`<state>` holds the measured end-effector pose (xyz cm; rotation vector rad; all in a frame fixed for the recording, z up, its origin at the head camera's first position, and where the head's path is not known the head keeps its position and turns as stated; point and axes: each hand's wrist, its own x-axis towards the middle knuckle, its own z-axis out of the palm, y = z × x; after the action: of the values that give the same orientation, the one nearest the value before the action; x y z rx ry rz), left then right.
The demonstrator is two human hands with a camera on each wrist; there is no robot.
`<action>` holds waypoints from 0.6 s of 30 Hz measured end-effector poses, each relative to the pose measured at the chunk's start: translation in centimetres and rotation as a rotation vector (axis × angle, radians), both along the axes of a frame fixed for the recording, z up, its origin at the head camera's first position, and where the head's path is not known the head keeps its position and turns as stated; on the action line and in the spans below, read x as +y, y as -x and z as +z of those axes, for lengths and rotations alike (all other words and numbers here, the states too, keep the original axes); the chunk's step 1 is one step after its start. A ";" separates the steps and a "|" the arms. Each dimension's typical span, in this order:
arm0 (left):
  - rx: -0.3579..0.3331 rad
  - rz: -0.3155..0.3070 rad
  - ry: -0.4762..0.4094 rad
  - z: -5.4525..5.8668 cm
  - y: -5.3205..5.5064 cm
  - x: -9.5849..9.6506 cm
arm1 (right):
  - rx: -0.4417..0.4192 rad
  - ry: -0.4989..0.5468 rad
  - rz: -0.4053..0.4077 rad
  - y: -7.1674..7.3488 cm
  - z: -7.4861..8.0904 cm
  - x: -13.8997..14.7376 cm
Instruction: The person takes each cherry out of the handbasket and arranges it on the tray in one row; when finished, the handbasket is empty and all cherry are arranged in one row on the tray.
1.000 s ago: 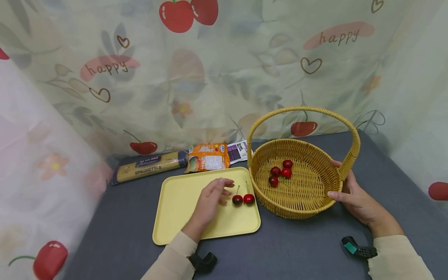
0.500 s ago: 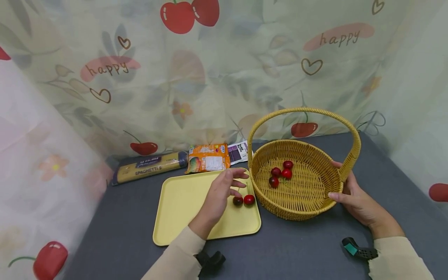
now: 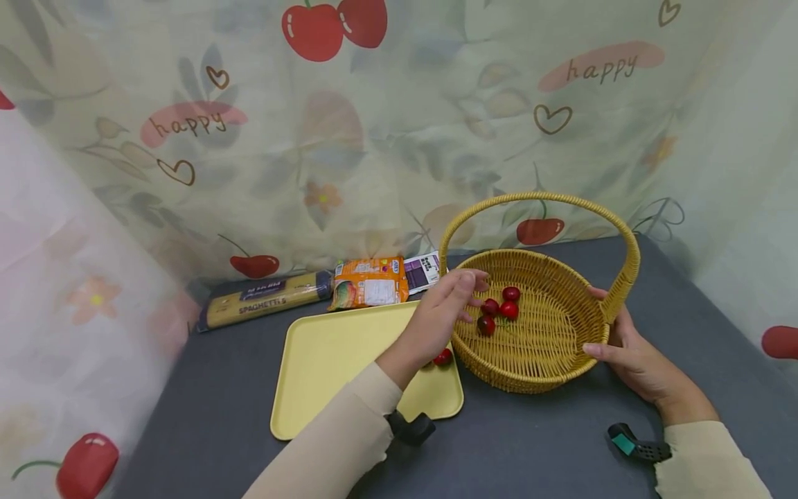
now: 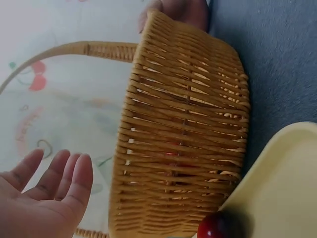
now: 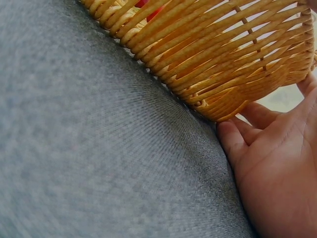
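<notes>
My left hand is raised at the left side of a yellow wicker basket, its fingertips over the rim. In the left wrist view its fingers are loosely bent, with nothing visible between them. My right hand grips the basket's right side, thumb at the rim and fingers against the outer wall. Several red cherries lie together inside the basket, left of its middle. A cherry rests at the right end of the yellow tray; another beside it is mostly hidden by my left wrist.
Behind the tray lie a spaghetti packet, an orange bag and a purple-and-white packet. The basket's tall handle arches over it. A printed cloth hangs behind the grey tabletop.
My left hand has moved right and away from me, from over the tray past the cherries there to the basket's rim. My right hand and the basket have stayed in place.
</notes>
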<state>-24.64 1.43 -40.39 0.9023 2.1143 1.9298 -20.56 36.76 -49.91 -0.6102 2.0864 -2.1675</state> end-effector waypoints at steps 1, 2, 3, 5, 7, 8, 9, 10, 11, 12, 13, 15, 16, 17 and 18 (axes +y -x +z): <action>-0.011 0.000 0.005 0.0 0.3 0.4 | -0.001 0.002 0.000 0.0 0.0 0.0; -0.020 0.001 0.008 0.0 0.5 0.8 | -0.001 0.001 -0.002 0.0 0.0 0.0; -0.029 0.006 0.014 -0.1 0.8 1.2 | -0.002 0.001 -0.003 0.0 0.0 0.0; -0.045 0.017 0.022 -0.3 1.3 1.9 | -0.004 -0.002 -0.004 -0.1 0.0 -0.1; -0.064 0.036 0.029 -0.6 1.8 2.4 | -0.007 -0.005 -0.005 -0.1 -0.1 -0.1; -0.072 0.042 0.032 -0.8 2.0 2.7 | -0.008 -0.007 -0.006 -0.1 -0.2 -0.1; -0.082 0.051 0.036 -1.0 2.2 2.9 | -0.009 -0.009 -0.005 -0.1 -0.2 -0.1; -0.089 0.060 0.044 -1.2 2.4 3.1 | -0.010 -0.009 -0.004 -0.1 -0.2 -0.1; -0.093 0.070 0.054 -1.3 2.6 3.3 | -0.010 -0.010 -0.004 -0.1 -0.3 -0.1; -0.096 0.079 0.065 -1.5 2.8 3.6 | -0.009 -0.009 -0.003 -0.1 -0.3 -0.2; -0.091 0.090 0.083 -1.5 2.9 3.8 | -0.007 -0.006 -0.002 -0.1 -0.3 -0.2; -0.066 0.113 0.145 -1.7 3.2 4.2 | 0.000 0.002 -0.002 0.0 -0.2 -0.1; -0.051 0.124 0.179 -1.7 3.4 4.4 | 0.003 0.007 -0.002 0.0 -0.2 -0.1; -0.039 0.131 0.209 -1.7 3.5 4.5 | 0.007 0.010 -0.003 0.0 -0.2 -0.1; -0.032 0.139 0.238 -1.7 3.6 4.7 | 0.011 0.013 -0.003 0.1 -0.2 -0.1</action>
<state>-28.26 6.15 -42.07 0.6899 2.3798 1.6876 -20.63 36.70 -50.15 -0.6222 2.0815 -2.1858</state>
